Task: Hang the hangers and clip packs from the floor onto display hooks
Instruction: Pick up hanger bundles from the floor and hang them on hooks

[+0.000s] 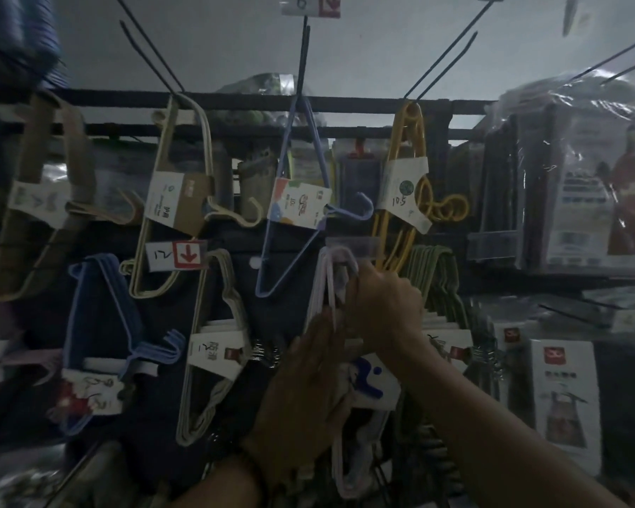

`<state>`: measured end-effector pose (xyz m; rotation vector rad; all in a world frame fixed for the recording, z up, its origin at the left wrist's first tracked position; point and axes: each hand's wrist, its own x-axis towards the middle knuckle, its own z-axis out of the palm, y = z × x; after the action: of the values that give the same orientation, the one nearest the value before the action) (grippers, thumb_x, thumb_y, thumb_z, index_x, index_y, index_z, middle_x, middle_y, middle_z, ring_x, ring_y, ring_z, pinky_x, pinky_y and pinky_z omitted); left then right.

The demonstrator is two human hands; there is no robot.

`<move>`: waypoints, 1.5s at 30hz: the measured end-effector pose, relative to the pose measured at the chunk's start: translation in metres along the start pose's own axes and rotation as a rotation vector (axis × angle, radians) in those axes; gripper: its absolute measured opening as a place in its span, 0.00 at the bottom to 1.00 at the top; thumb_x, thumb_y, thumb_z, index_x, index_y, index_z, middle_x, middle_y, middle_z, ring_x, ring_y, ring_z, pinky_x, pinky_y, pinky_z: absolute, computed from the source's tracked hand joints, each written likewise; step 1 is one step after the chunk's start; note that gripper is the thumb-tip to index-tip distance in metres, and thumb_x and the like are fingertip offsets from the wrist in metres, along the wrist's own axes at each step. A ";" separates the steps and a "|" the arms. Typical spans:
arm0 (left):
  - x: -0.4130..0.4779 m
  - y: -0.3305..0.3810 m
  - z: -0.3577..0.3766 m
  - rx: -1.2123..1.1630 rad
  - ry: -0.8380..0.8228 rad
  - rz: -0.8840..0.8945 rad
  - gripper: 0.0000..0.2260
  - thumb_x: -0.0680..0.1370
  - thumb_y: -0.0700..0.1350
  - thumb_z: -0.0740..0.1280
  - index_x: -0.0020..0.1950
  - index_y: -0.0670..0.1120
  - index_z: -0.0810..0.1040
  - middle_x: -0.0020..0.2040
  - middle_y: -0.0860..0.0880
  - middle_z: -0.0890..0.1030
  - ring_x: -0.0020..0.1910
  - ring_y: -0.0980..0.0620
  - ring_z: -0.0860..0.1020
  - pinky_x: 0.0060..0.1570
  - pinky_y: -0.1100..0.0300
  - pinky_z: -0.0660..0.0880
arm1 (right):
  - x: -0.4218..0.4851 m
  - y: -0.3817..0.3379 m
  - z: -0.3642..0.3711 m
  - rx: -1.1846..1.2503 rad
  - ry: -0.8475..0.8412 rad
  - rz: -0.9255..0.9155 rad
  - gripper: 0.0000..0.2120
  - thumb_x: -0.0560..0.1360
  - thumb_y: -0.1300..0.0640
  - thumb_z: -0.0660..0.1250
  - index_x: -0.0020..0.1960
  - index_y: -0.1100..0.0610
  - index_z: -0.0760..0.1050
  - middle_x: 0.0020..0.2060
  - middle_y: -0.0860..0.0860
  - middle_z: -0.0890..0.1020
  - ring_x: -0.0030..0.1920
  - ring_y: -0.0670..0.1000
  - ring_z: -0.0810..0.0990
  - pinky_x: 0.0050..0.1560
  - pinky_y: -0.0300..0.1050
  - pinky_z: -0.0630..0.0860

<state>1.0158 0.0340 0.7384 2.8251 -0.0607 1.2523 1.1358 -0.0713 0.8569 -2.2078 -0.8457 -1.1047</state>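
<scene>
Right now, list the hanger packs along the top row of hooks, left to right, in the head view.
Tan hanger pack → cream hanger pack → periwinkle hanger pack → yellow hanger pack.

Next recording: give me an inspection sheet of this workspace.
Surface: black display rack with wire hooks, dimly lit.
Job's things: pale pink hanger pack held up at a centre hook; cannot tell whether it hangs yet.
Clutter: yellow hanger pack, blue hanger pack and cream hanger pack, all hung.
Grippers: right hand grips the pack's top; left hand lies against its side, grip unclear.
Cables: nothing seen.
Surroundings: bagged apron packs at right.
</scene>
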 end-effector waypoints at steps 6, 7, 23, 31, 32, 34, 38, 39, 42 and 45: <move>0.015 -0.004 0.000 0.105 -0.104 -0.048 0.41 0.85 0.61 0.57 0.82 0.53 0.28 0.82 0.57 0.28 0.82 0.54 0.31 0.82 0.43 0.50 | 0.010 0.006 0.029 0.073 -0.068 0.089 0.18 0.86 0.50 0.52 0.43 0.53 0.73 0.33 0.49 0.77 0.31 0.53 0.79 0.31 0.43 0.71; 0.018 -0.005 0.001 0.126 -0.127 -0.069 0.41 0.85 0.61 0.56 0.81 0.54 0.26 0.81 0.58 0.26 0.82 0.55 0.30 0.82 0.44 0.49 | 0.012 0.006 0.033 0.080 -0.098 0.096 0.16 0.86 0.51 0.52 0.43 0.52 0.71 0.34 0.49 0.76 0.32 0.52 0.77 0.31 0.43 0.70; -0.013 -0.006 0.000 0.073 -0.276 -0.305 0.34 0.82 0.63 0.59 0.85 0.54 0.54 0.84 0.53 0.58 0.83 0.52 0.55 0.80 0.54 0.62 | -0.036 0.018 0.046 0.203 -0.124 0.062 0.24 0.81 0.45 0.65 0.71 0.55 0.65 0.60 0.57 0.72 0.54 0.57 0.76 0.42 0.47 0.76; -0.189 -0.006 -0.079 0.262 -0.727 -0.826 0.29 0.74 0.67 0.54 0.73 0.61 0.72 0.72 0.56 0.76 0.71 0.51 0.75 0.75 0.54 0.69 | -0.168 -0.062 0.008 0.540 -0.361 -0.206 0.04 0.81 0.50 0.61 0.49 0.48 0.73 0.42 0.46 0.75 0.39 0.50 0.75 0.36 0.48 0.74; -0.223 -0.006 -0.096 0.259 -0.784 -0.891 0.26 0.75 0.67 0.58 0.70 0.62 0.75 0.70 0.57 0.78 0.69 0.52 0.77 0.73 0.55 0.72 | -0.186 -0.083 0.008 0.560 -0.472 -0.264 0.05 0.82 0.50 0.60 0.48 0.48 0.73 0.42 0.45 0.75 0.39 0.50 0.75 0.36 0.49 0.74; -0.289 0.010 -0.140 0.241 -0.860 -0.988 0.21 0.78 0.65 0.62 0.67 0.59 0.79 0.68 0.57 0.80 0.67 0.51 0.79 0.69 0.55 0.75 | -0.224 -0.130 0.008 0.600 -0.670 -0.394 0.07 0.82 0.48 0.59 0.47 0.46 0.71 0.41 0.45 0.75 0.40 0.51 0.77 0.40 0.52 0.78; -0.414 0.058 -0.229 0.243 -0.787 -1.191 0.20 0.82 0.64 0.62 0.69 0.56 0.76 0.66 0.55 0.80 0.65 0.49 0.79 0.62 0.55 0.76 | -0.315 -0.238 -0.004 0.632 -1.055 -0.698 0.10 0.82 0.49 0.62 0.45 0.52 0.75 0.38 0.48 0.80 0.40 0.52 0.80 0.41 0.52 0.79; -0.446 0.073 -0.250 0.250 -0.782 -1.242 0.20 0.82 0.64 0.60 0.69 0.56 0.76 0.66 0.54 0.81 0.64 0.48 0.79 0.60 0.55 0.76 | -0.342 -0.266 -0.011 0.651 -1.129 -0.775 0.10 0.81 0.49 0.63 0.44 0.52 0.76 0.38 0.48 0.80 0.40 0.52 0.80 0.42 0.52 0.79; -0.542 0.117 -0.297 0.206 -0.802 -1.413 0.20 0.84 0.64 0.59 0.70 0.57 0.77 0.65 0.53 0.81 0.61 0.48 0.81 0.59 0.54 0.78 | -0.426 -0.334 -0.034 0.704 -1.310 -0.889 0.13 0.82 0.47 0.61 0.44 0.53 0.74 0.37 0.51 0.78 0.38 0.53 0.78 0.39 0.52 0.76; -0.643 0.170 -0.340 0.248 -0.789 -1.577 0.25 0.80 0.68 0.53 0.65 0.58 0.80 0.63 0.54 0.83 0.62 0.48 0.82 0.59 0.52 0.79 | -0.524 -0.400 -0.064 0.711 -1.522 -1.024 0.15 0.85 0.49 0.61 0.44 0.57 0.72 0.35 0.55 0.74 0.33 0.54 0.72 0.34 0.51 0.69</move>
<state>0.3233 -0.1048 0.4952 2.0543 1.8322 -0.2120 0.5671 -0.0037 0.5242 -1.5595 -2.5529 0.8715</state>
